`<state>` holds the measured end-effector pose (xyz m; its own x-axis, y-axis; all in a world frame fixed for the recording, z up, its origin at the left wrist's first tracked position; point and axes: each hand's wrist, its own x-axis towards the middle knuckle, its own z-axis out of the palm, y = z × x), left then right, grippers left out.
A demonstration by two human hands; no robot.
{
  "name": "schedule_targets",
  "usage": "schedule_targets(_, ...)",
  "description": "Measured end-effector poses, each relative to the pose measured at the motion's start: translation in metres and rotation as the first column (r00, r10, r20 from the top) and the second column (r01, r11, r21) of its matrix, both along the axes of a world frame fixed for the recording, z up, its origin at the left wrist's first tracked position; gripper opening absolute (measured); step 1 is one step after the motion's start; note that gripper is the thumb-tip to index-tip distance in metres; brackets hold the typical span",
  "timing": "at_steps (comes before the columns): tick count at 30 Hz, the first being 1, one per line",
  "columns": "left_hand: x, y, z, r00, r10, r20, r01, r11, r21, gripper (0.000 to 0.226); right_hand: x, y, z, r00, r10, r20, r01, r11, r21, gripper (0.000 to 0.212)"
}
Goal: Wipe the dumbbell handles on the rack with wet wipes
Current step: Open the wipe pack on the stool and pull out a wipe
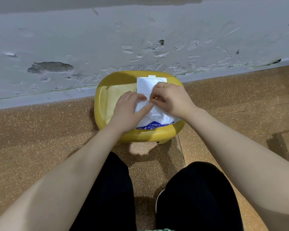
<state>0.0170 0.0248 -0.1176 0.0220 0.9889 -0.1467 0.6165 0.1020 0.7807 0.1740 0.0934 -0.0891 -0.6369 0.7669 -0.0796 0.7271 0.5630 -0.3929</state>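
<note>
A white pack of alcohol wet wipes (158,120) with a blue band lies on a yellow plastic stool (107,97). Its white flip lid (146,83) stands open toward the wall. My left hand (129,110) lies flat on the pack with straight fingers, pressing it down. My right hand (170,97), with a ring on one finger, has curled fingers pinching at the pack's opening; what is between the fingertips is hidden. No dumbbells or rack are in view.
The stool stands against a scuffed grey wall (140,39) with peeling paint and a grey skirting. Speckled brown floor (32,130) lies all round. My legs in black trousers (198,197) are below the stool.
</note>
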Motion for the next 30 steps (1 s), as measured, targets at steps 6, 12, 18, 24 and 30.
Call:
schedule_targets(6,0.011,0.007,-0.009,0.984,0.176,0.001,-0.176,0.983,0.061,0.01,-0.006,-0.001,-0.003,0.974,-0.212,-0.084,0.202,0.972,-0.12,0.007)
schedule_targets(12,0.011,0.007,-0.006,0.981,0.193,0.035,-0.195,0.979,0.052,0.007,0.005,-0.006,0.007,0.994,0.107,-0.002,-0.107,0.992,-0.066,0.024)
schedule_targets(18,0.01,0.005,-0.011,0.986,0.167,-0.004,-0.166,0.983,0.075,0.017,-0.007,-0.006,0.004,0.956,0.114,0.27,-0.132,0.99,0.049,0.025)
schedule_targets(24,0.01,0.004,-0.013,0.988,0.144,-0.059,-0.14,0.987,0.077,0.022,0.002,-0.008,0.003,0.995,-0.003,0.099,0.003,1.0,-0.001,0.021)
schedule_targets(30,0.008,0.004,-0.015,0.99,0.128,-0.061,-0.124,0.991,0.058,0.03,-0.002,-0.008,0.0,0.991,-0.005,0.134,0.0,0.999,0.04,0.02)
